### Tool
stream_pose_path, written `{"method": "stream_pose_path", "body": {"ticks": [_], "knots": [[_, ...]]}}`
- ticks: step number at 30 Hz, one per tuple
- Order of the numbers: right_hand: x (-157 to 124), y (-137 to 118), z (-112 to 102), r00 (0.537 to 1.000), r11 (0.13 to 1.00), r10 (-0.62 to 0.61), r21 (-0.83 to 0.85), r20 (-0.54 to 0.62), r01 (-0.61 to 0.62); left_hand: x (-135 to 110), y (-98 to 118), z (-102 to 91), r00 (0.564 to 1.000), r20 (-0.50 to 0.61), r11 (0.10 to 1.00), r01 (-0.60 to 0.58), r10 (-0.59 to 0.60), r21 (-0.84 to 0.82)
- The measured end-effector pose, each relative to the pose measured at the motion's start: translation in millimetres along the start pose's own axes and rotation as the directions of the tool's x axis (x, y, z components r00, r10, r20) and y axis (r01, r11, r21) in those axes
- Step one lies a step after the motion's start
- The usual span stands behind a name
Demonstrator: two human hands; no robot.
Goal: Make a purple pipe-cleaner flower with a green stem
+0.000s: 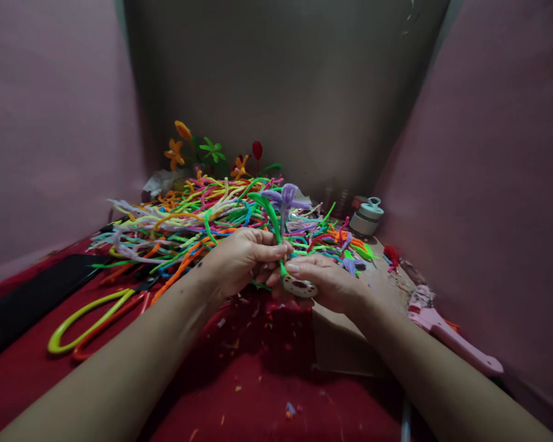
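Observation:
My left hand (244,258) pinches the stem of a purple fuzzy pipe-cleaner flower (289,194), held upright in front of me. A long green leaf (271,212) curves up beside the stem. Just below, the fingers of my right hand (332,279) close around a white round spool (299,287) with dark holes, at the stem's lower end. Both hands nearly touch, and some fingertips are hidden. Behind them spreads a large heap of many-coloured pipe cleaners (184,212).
Scissors with yellow and orange handles (90,319) lie at left. A pink-handled tool (456,337) rests at right, near a pale lidded container (367,216). Finished-looking flowers (175,153) stand behind the heap. Scraps dot the red cloth (258,380); pink walls flank both sides.

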State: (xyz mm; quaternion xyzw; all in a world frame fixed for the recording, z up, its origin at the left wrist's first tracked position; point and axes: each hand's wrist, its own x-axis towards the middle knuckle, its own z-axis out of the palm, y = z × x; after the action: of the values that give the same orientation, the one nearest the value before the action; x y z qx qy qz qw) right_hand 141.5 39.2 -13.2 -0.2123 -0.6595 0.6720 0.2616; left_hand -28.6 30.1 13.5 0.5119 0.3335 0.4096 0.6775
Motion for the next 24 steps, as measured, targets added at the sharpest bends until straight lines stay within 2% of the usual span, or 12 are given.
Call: {"method": "stream_pose_path", "body": {"ticks": [6,12,16,20,24], "knots": [[1.7,6.4,3.3,1.000,0.991,-0.010,0.135,0.024,0.007,0.7,0.0,-0.4,1.000,0.023,0.992,0.009,-0.006,-0.128],[2.4,7.0,6.4,0.995,0.990,-0.070,0.116,-0.078,0.078,0.5,0.1,-3.3,0.993,0.099,0.982,-0.048,0.067,-0.184],[3.7,7.1,3.9,0.977,0.995,-0.091,0.027,-0.192,0.098,1.5,-0.2,0.4,0.995,0.025,0.994,-0.095,0.096,-0.061],[4.7,9.6,3.3,0.975,0.995,-0.095,-0.034,-0.203,0.090,2.7,-3.6,5.0,0.995,-0.051,0.996,-0.088,0.089,0.012],[4.8,9.6,4.6,0.980,0.997,-0.081,-0.031,-0.182,0.077,2.3,-3.6,5.2,0.996,-0.076,0.999,-0.040,0.041,0.016]]}}
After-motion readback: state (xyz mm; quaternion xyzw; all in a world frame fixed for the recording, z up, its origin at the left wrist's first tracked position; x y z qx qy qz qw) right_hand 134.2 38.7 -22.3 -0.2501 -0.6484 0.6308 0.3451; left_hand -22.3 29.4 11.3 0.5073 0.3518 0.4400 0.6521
